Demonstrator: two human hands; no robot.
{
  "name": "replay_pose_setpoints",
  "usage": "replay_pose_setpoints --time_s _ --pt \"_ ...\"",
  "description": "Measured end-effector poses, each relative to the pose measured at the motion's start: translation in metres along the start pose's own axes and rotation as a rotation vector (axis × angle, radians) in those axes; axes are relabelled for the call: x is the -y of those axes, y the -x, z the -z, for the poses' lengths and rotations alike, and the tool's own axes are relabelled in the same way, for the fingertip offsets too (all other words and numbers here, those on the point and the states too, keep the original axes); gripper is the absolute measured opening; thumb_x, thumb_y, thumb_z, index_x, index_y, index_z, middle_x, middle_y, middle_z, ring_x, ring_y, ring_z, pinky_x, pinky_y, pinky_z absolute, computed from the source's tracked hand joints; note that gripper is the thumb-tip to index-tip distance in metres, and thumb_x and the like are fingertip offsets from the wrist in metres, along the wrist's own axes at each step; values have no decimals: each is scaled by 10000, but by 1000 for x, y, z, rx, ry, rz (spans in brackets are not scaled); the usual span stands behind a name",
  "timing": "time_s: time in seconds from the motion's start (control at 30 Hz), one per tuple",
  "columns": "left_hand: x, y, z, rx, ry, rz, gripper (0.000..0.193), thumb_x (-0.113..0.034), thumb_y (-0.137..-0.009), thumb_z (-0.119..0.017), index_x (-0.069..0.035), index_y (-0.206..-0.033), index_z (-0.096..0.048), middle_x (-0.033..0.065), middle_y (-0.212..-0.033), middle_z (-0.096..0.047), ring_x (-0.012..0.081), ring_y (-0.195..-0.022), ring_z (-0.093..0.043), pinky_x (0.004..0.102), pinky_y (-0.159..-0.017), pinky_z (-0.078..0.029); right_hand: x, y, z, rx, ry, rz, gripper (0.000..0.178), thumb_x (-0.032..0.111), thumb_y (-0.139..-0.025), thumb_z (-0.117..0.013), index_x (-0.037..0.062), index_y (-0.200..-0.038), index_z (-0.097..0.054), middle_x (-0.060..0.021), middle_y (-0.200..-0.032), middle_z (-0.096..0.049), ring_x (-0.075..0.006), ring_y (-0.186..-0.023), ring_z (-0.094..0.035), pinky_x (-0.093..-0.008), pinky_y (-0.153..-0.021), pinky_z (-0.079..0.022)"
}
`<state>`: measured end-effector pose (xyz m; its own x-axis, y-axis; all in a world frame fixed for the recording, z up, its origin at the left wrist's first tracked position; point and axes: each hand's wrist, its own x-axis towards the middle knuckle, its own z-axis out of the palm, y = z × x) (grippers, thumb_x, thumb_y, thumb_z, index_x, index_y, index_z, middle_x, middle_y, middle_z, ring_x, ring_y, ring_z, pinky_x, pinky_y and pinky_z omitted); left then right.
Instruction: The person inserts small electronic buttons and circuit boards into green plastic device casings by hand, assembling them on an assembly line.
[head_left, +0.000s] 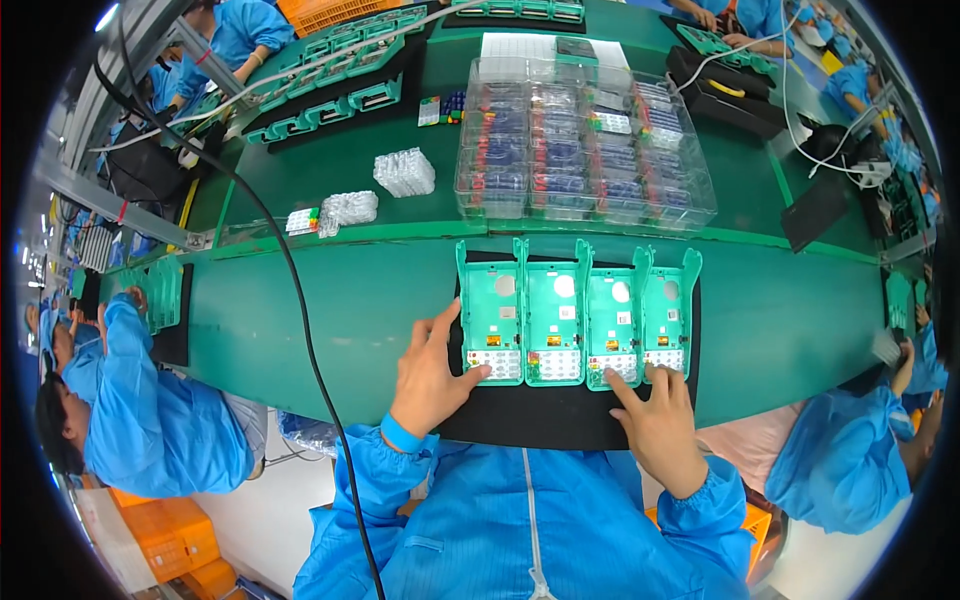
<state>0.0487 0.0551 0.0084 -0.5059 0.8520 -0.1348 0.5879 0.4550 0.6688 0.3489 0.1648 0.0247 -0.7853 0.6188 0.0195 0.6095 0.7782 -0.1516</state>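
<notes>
Casings (553,322), four and green, lie side by side on black mat (530,420) atop tabletop (240,315). Left hand (425,375): grip wide, thumb on leftmost white keypad (504,362). Right hand (662,428): grip loosely spread, fingertips at two rightmost keypads (668,357).

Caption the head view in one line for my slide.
Left hand and right hand at four green cases with white keypads, on a black mat.
</notes>
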Motion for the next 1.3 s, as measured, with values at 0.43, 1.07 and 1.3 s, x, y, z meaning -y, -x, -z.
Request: replay_pose_setpoints --time_s 0.43,1.07,1.3 --pt "-87 -21 -110 50 68 -301 906 -196 -814 -837 10 -1564 -372 310 -1329 -493 515 -963 -665 535 -848 -588 -103 38 16 -201 -105 -329 260 7 -903 -718 41 -1158 -757 -220 -1125 -589 -414 -1039 -611 -477 -886 -507" --pt "-121 -41 -193 482 719 -627 396 -171 -951 -738 -10 -1290 -614 184 -1194 -675 331 -1112 -689 434 -979 -562 -102 -141 101 -249 -88 63 387 71 -887 -740 22 -1265 -672 -215 -1216 -634 -444 -1152 -606 -509 -975 -520" --pt "-1 -16 -91 316 835 -370 140 -133 -1023 -678 -2 -1068 -696 130 -1025 -731 241 -955 -724 358 -885 -582 -194 -312 77 -292 51 177 388 -9 -817 -745 17 -1203 -718 -222 -1135 -668 -429 -1130 -631 -497 -971 -525"
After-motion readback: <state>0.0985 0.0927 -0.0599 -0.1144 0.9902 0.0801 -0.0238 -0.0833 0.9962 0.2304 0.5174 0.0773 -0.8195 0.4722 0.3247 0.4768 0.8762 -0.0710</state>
